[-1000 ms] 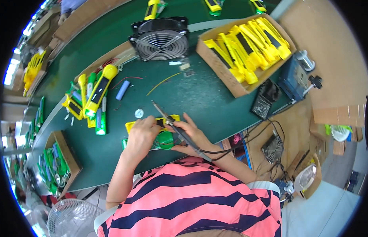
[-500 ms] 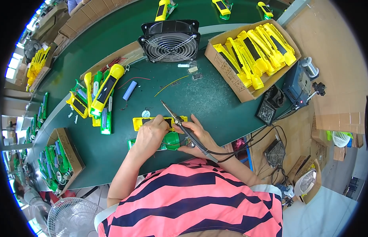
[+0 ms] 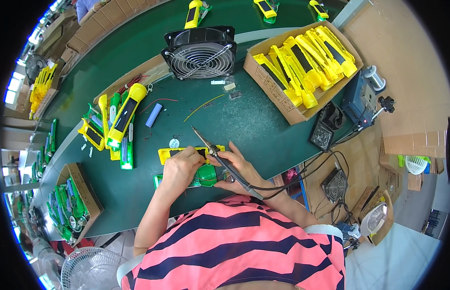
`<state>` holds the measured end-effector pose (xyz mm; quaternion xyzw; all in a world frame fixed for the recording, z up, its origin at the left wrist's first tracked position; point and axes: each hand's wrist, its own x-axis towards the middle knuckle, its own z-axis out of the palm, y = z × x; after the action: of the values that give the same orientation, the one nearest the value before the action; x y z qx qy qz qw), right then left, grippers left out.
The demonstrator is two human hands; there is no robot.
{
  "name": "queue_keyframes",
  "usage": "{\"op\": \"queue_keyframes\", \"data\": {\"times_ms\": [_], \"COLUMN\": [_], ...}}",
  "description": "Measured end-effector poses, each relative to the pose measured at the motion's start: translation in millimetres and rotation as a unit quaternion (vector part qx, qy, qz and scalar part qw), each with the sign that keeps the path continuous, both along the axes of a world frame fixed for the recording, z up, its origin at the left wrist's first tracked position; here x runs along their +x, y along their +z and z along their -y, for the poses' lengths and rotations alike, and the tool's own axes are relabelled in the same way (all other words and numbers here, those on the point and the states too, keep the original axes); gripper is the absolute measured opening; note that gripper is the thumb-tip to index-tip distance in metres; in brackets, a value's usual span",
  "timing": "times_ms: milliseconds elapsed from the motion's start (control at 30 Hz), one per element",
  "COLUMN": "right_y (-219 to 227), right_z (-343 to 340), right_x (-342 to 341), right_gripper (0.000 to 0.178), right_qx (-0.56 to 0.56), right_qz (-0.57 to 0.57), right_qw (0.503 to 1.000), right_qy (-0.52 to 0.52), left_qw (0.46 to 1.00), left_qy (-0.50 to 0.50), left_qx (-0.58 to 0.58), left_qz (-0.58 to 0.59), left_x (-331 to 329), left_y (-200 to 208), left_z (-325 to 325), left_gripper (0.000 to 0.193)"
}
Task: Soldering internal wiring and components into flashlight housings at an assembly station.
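Head view: a green plastic casing [image 3: 204,176] lies on the dark green tabletop [image 3: 263,130]. The left hand [image 3: 179,166] is bunched over the casing's left part, and I cannot tell what its fingertips grip; the right hand [image 3: 243,168], at the casing's right end, grasps a slim, dark-handled soldering iron [image 3: 229,168] with a metal tip. Just beyond the casing lies a long yellow plastic shell [image 3: 166,154]; farther beyond stands a square black fan [image 3: 201,59] with a round wire grille.

Bright light, black corners, bent rim edges
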<state>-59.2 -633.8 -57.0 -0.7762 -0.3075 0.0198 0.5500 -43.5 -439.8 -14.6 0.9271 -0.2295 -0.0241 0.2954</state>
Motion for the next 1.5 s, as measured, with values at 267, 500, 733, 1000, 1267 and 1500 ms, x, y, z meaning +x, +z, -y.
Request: {"op": "queue_keyframes", "data": {"times_ms": [267,500,733,1000,1267,1500], "right_y": [-2,1,21,29,31,15], "right_z": [0,0,14,20,27,22], "right_x": [2,2,12,6,-30,-48], "right_gripper": [0.068,0.066,0.065,0.051,0.017,0.021], "right_qx": [-0.021,-0.017,-0.027,-0.029,0.029,0.294], "right_qz": [-0.008,-0.008,-0.047,0.030,0.057,-0.223], "right_qw": [1.000,1.000,0.999,0.997,0.991,0.898], "right_qy": [0.008,0.012,-0.002,-0.059,-0.118,-0.241], "left_qw": [0.993,0.934,0.990,0.981,0.953,0.959], "left_qy": [0.060,0.246,-0.078,-0.026,0.120,0.226], "left_qx": [-0.093,-0.144,0.083,-0.026,-0.137,-0.162], "left_qz": [-0.045,0.216,-0.078,0.191,0.242,0.050], "left_x": [5,55,-19,-60,-52,-57], "left_y": [12,71,76,-10,-26,-10], "left_z": [-10,-62,-55,-21,1,4], "left_gripper": [0.005,0.065,0.014,0.021,0.019,0.011]}}
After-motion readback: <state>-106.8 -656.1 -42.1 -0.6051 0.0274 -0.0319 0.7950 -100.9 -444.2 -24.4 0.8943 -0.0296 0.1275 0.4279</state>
